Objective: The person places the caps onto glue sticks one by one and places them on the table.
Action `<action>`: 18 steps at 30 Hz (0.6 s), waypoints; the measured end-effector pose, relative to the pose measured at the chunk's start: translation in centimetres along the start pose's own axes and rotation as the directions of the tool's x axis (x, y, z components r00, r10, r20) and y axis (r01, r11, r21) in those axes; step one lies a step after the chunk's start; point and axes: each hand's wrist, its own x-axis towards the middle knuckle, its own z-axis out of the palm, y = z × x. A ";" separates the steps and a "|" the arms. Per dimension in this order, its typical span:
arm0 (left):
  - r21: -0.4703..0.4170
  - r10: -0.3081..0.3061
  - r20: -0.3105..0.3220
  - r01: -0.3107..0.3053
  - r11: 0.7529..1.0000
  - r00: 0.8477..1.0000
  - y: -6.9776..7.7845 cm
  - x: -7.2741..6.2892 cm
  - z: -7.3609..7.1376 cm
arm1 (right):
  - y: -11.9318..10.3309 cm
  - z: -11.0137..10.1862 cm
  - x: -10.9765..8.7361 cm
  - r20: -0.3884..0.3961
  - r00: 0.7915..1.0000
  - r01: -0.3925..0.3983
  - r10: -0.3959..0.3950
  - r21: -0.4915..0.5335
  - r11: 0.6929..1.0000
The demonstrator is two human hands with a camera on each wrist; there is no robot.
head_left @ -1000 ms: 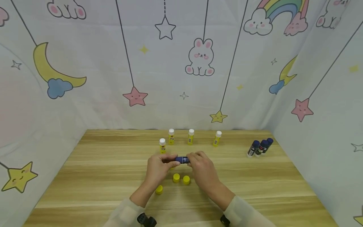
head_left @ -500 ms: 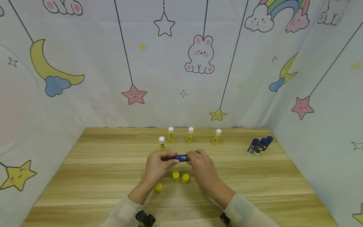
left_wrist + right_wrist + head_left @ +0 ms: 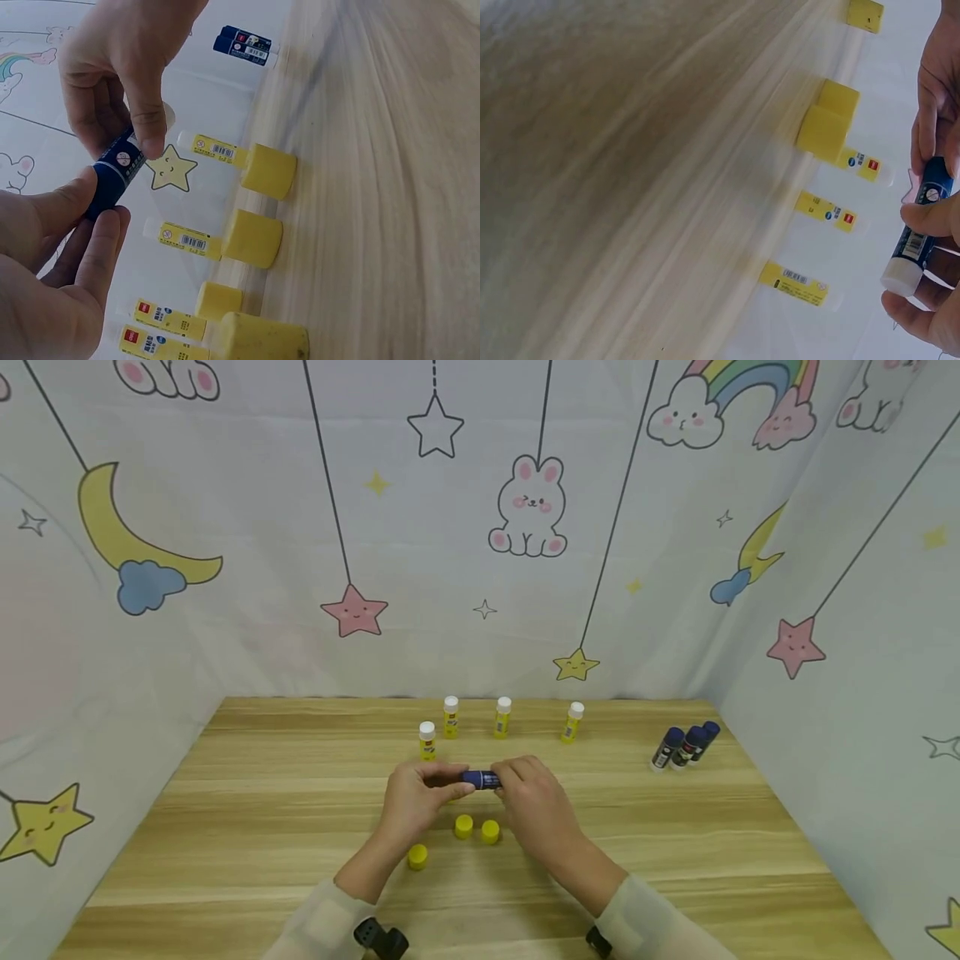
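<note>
Both hands hold one dark blue glue stick (image 3: 482, 779) level above the middle of the table. My left hand (image 3: 418, 793) pinches its blue cap end between thumb and fingers. Around the labelled body, toward the white base (image 3: 901, 276), curl the thumb and fingers of my right hand (image 3: 534, 797). In the left wrist view the glue stick (image 3: 120, 161) slants between the two hands, its cap still in line with the body. Below the hands lie yellow caps (image 3: 463, 827), several in all, one of them mostly hidden behind the left hand in the head view.
Several yellow glue sticks with white ends (image 3: 502, 718) stand uncapped-side unseen along the back of the wooden table (image 3: 262, 793). Three dark blue glue sticks (image 3: 686, 747) lean close together at the back right. A printed cloth (image 3: 420, 543) hangs behind the table.
Both hands keep their hold on the blue glue stick and have barely moved. The whole head view has shifted slightly upward since one second ago.
</note>
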 end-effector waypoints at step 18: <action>0.039 0.080 0.002 -0.080 0.996 0.997 1.1 -0.2 1.6 | -0.6 -0.2 0.3 -0.050 0.999 0.013 -0.009 0.079 0.997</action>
